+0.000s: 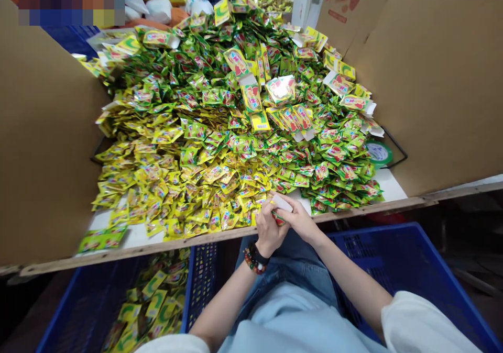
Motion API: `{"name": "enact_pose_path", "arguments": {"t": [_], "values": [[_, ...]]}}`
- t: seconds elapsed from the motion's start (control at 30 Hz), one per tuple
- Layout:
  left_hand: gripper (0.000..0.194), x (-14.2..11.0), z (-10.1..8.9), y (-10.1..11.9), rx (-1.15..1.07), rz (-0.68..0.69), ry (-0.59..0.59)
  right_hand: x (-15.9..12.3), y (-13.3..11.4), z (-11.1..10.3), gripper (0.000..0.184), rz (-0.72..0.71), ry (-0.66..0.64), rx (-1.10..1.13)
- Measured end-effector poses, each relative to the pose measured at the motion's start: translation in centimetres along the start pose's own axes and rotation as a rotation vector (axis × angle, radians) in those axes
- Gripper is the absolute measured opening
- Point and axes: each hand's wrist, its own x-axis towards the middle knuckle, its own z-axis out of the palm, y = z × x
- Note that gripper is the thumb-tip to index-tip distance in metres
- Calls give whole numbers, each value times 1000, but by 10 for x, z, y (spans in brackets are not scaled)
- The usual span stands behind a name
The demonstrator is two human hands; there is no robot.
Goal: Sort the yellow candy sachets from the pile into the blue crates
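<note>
My left hand point(267, 226) and my right hand point(299, 218) meet at the front edge of the table point(133, 236). Together they grip a small carton point(281, 203) with a white flap; a red and green sachet shows between the fingers. Both hands are closed around it. A bead bracelet and a dark band sit on my left wrist. Just beyond the hands lies a huge heap of yellow-green sachets point(220, 149). Several small printed cartons point(280, 89) lie on top of the heap further back.
Tall cardboard sheets wall the table on the left point(43, 149) and right point(440, 75). A blue crate point(157, 300) with filled cartons stands under the table at my left; another blue crate point(396, 269) stands at my right. A green tape roll point(379, 153) lies at the heap's right edge.
</note>
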Motion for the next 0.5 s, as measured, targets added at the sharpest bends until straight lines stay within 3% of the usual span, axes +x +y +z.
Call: {"name": "enact_pose_path", "arguments": {"t": [0.2, 0.33, 0.5], "values": [[51, 4, 1, 1, 2, -63, -25, -13, 3, 3, 41, -229, 33, -230], [48, 7, 1, 5, 13, -74, -67, -11, 1, 6, 38, -130, 185, -208], [49, 7, -3, 5, 23, -75, -54, -10, 1, 3, 37, -182, 87, -229]]}}
